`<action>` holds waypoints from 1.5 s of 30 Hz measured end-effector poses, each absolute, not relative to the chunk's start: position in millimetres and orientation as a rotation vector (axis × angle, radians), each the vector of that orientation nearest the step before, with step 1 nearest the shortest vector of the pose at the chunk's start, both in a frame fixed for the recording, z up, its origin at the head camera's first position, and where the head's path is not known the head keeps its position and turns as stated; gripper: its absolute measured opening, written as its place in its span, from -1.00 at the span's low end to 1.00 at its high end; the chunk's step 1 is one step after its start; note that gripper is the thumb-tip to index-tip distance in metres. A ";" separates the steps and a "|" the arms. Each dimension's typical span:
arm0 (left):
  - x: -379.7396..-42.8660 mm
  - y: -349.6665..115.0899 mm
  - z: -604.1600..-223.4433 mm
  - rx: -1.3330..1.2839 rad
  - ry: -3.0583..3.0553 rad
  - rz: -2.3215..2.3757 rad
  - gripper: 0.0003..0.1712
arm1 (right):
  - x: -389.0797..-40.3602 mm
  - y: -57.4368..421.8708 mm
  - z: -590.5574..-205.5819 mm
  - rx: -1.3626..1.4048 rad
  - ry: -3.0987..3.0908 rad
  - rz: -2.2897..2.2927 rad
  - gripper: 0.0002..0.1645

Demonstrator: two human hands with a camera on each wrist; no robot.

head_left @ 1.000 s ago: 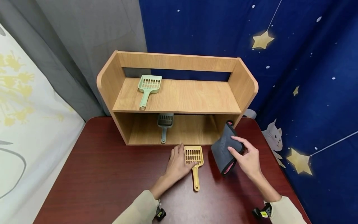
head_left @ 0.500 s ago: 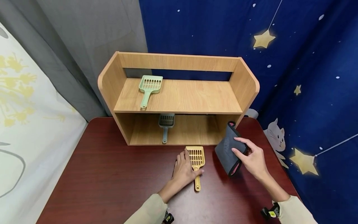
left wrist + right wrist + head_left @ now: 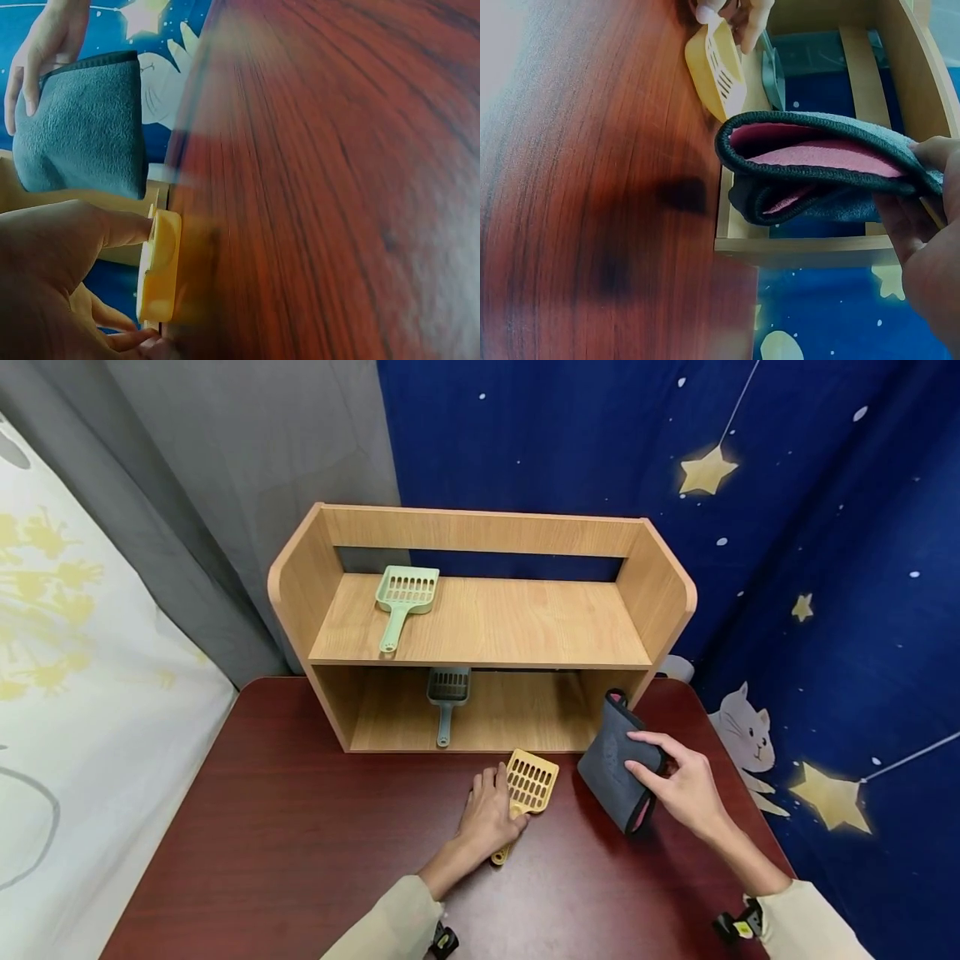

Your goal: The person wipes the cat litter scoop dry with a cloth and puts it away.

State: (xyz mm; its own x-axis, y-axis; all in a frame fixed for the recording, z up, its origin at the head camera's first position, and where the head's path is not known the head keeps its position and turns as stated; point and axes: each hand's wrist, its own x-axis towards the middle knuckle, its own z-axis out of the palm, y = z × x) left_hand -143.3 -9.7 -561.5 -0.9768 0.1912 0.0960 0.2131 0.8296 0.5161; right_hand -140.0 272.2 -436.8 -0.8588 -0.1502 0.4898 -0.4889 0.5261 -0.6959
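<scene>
In the head view my left hand (image 3: 483, 814) pinches a yellow litter scoop (image 3: 532, 781) near its neck, thumb on one side and fingers on the other. The scoop's slotted head points away and to the right, and part of its handle is hidden under the hand. My right hand (image 3: 686, 785) holds a folded grey cloth (image 3: 617, 767) between thumb and fingers. The right wrist view shows the cloth's pink inner side (image 3: 825, 156) and black edging, with the cloth raised above the table.
A two-tier wooden shelf (image 3: 487, 622) stands at the table's back. A light green litter scoop (image 3: 394, 625) lies on its upper tier, a grey litter scoop (image 3: 445, 722) on the lower. Curtains hang behind the dark red table (image 3: 285, 843).
My left hand has slid down from the yellow scoop's head to its neck and gripped it. The scoop has turned, its handle now swung left. My right hand with the cloth has shifted slightly right.
</scene>
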 end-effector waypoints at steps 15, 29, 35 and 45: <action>-143.9 -36.9 -563.5 -0.393 -2.977 -0.847 -0.40 | -145.5 273.7 -437.0 0.558 -2.411 1.223 -0.46; -149.8 -55.3 -562.3 -0.538 -2.859 -0.887 -0.61 | -152.5 279.3 -441.1 0.587 -2.395 1.213 -0.45; -153.1 -66.2 -550.1 -0.623 -2.839 -0.887 -0.63 | -167.2 290.4 -455.7 0.591 -2.390 1.206 -0.39; -157.0 -87.0 -508.5 -0.839 -2.802 -0.884 -0.68 | -185.5 288.8 -444.9 0.766 -2.384 1.224 -0.40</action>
State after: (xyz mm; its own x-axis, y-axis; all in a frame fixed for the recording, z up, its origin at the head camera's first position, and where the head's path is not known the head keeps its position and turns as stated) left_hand -157.0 -87.0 -508.5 -0.8458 0.4777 0.2374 0.5274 0.6823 0.5062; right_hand -185.5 288.8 -444.9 -0.7913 -0.3028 0.5312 -0.6081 0.4800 -0.6323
